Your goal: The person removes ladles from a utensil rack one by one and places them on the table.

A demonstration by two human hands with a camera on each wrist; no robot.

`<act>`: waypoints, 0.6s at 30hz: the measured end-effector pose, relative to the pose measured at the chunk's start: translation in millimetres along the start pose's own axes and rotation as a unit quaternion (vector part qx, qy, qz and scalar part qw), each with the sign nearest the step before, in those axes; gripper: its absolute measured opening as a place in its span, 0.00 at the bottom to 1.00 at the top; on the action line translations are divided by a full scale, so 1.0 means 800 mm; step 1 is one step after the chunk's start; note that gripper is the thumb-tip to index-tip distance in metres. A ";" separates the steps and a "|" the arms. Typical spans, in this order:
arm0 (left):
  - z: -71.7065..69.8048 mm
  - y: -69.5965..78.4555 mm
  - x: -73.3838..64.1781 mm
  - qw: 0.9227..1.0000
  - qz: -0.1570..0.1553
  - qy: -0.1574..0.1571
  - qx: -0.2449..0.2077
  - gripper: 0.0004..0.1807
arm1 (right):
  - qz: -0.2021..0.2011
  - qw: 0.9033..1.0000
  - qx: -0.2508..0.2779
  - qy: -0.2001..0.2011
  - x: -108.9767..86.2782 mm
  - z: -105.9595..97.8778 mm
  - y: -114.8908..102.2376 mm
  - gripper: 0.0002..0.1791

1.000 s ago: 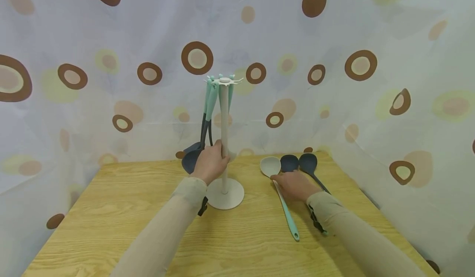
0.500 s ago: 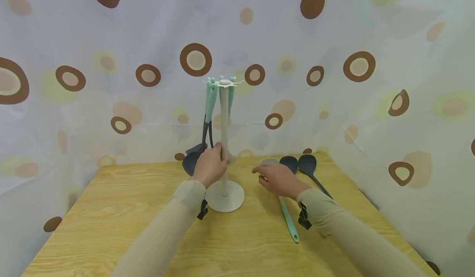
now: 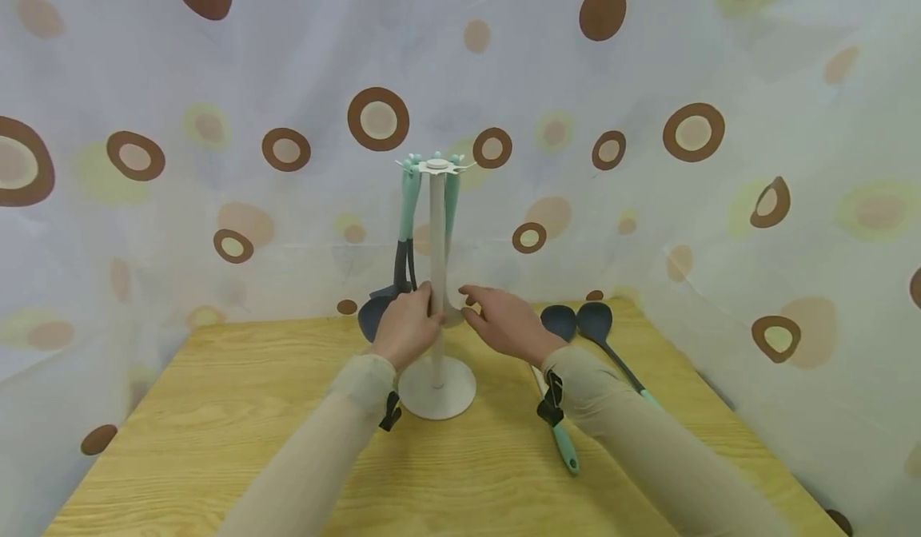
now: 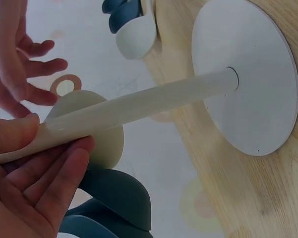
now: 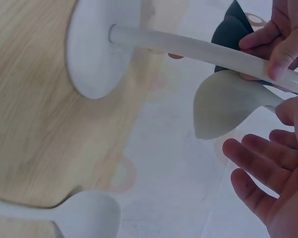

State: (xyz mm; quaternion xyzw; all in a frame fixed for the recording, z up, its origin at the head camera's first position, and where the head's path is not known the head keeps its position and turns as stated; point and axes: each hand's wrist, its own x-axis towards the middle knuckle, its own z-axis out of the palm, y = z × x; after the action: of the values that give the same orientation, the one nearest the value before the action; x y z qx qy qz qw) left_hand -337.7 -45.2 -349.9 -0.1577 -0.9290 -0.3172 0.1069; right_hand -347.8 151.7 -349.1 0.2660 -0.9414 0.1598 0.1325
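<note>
A white utensil stand (image 3: 436, 241) rises from a round base on the table, and kitchen tools with mint handles (image 3: 408, 205) hang from its top hooks. My left hand (image 3: 406, 325) grips the pole about halfway up, thumb and fingers on either side of it. A dark ladle (image 3: 372, 317) hangs just left of that hand. Opposite, my right hand (image 5: 268, 173) is spread beside the pole, fingers apart. Its thumb tip overlaps the neck of a hanging pale ladle (image 5: 228, 106) in the right wrist view.
Lying on the wooden table (image 3: 273, 409) to the right are a pale spoon (image 5: 91, 213) with a mint handle and two dark-headed utensils, one a dark spoon (image 3: 596, 321). A spotted curtain (image 3: 316, 41) stands behind and along the right side.
My right hand has left the pale spoon on the table and moved left to the stand. My left hand stays on the pole. The hanging tools have shifted slightly to the right.
</note>
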 end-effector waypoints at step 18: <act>-0.009 -0.006 -0.006 0.999 0.023 -0.025 -0.013 0.15 | -0.002 0.979 0.196 0.060 0.047 -0.001 -0.014 0.22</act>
State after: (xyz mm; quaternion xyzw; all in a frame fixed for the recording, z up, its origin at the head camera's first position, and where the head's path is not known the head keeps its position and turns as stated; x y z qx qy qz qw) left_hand -334.5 -54.5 -348.1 -0.1884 -0.9234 -0.3224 0.0888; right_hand -372.3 126.0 -333.2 0.2787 -0.8815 0.3568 0.1338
